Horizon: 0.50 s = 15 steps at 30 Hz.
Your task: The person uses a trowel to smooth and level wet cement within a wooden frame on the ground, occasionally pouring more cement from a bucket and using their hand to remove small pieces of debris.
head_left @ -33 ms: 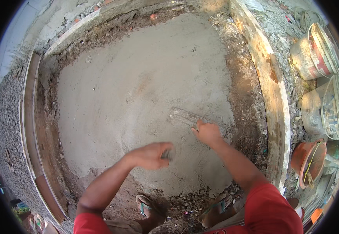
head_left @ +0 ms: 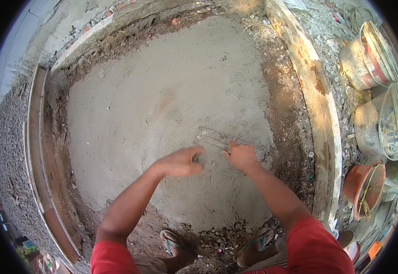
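A wide slab of wet grey concrete (head_left: 130, 114) spreads in front of my feet, its surface partly smooth, partly rough and pitted. My right hand (head_left: 242, 156) is wrapped round a plastering trowel (head_left: 213, 136), whose long, mortar-smeared blade lies on the concrete and points left. My left hand (head_left: 180, 162) is over the slab just left of the trowel, slightly blurred. Its fingers are curled toward the thumb around something dark grey that I cannot make out.
Wooden boards border the slab on the right (head_left: 320, 91) and left (head_left: 36, 137), with soil strips inside them. Two mortar-stained pale buckets (head_left: 361, 68) and an orange bucket (head_left: 359, 185) stand beyond the right board. My sandalled feet (head_left: 178, 249) are at the slab's near edge.
My left hand has moved forward and slightly right, closer to the trowel. My right hand and the trowel have hardly shifted.
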Tool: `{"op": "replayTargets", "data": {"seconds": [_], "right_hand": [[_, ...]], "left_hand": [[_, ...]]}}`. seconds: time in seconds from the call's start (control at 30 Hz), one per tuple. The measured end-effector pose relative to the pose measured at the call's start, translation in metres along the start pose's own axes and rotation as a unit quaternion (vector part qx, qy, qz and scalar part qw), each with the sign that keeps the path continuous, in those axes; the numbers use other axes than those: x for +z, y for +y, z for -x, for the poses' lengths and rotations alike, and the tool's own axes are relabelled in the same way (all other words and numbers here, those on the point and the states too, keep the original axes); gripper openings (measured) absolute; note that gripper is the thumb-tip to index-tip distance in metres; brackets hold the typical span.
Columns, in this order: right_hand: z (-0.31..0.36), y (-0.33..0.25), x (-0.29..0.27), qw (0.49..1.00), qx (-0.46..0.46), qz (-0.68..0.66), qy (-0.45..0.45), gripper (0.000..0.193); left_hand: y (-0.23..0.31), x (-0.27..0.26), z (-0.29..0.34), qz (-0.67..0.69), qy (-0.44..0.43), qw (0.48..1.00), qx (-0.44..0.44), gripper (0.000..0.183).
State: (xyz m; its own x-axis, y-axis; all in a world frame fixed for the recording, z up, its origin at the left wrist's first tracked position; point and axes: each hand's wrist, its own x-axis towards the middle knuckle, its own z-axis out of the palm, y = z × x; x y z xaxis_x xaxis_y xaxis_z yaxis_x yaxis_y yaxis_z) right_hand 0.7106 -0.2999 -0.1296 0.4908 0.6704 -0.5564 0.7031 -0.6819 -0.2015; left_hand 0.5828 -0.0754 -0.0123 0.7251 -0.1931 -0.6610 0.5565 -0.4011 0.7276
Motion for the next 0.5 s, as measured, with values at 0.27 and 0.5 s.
{"op": "replayTargets", "data": {"seconds": [0.27,0.5], "right_hand": [[-0.015,-0.021,0.009,0.989,-0.065,-0.133,0.027,0.042],[-0.009,0.010,0.017,0.988,-0.039,-0.146,0.038,0.042]], "left_hand": [[0.043,-0.186,-0.285,0.196,0.448,0.872,-0.002,0.066],[0.272,-0.148,-0.261,-0.012,0.377,0.887,0.267,0.070]]}}
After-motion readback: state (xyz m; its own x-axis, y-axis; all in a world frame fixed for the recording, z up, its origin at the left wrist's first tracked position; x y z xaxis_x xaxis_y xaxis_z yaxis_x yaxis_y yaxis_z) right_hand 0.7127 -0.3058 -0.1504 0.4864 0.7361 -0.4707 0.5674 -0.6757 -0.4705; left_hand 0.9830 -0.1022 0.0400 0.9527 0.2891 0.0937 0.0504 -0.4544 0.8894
